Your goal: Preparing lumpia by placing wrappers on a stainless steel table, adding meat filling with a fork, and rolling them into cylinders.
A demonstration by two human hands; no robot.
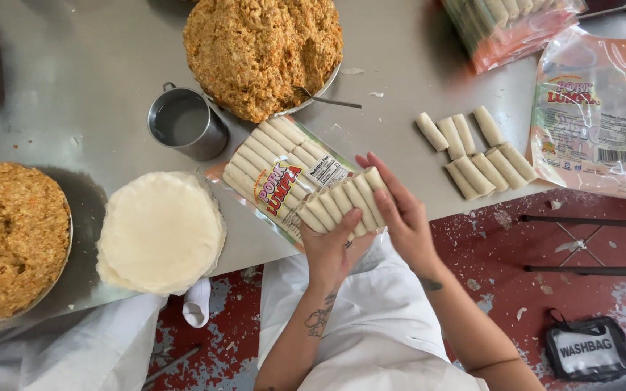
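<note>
Rolls (345, 203) lie between both hands' fingers (389, 190) (over the bag (273, 174)) — touching.

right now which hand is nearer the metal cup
Left. The left hand grips the near end of the spring rolls, on the side toward the metal cup; the right hand is farther right.
</note>
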